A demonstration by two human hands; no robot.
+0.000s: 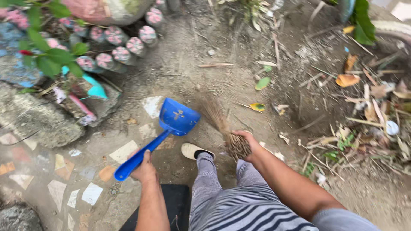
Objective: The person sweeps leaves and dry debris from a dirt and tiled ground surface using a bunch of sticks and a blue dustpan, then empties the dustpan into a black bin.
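While I stand on packed, dusty ground (184,64) set with flat broken tile pieces, rough grey rocks (34,119) and a row of pink-painted stones (122,54) lie beyond my left hand. Off past my right hand spreads a litter of dry leaves and sticks (364,107). My striped grey trouser leg (222,201) and pale shoe (190,149) sit between my hands. My left hand (144,169) is clamped round the long smooth handle of a blue plastic dustpan (177,117), its scoop resting on the ground ahead of my shoe. My right hand (248,143) is closed tight on a bundled stick broom (222,128), its thin brown bristles fanning just beside the scoop.
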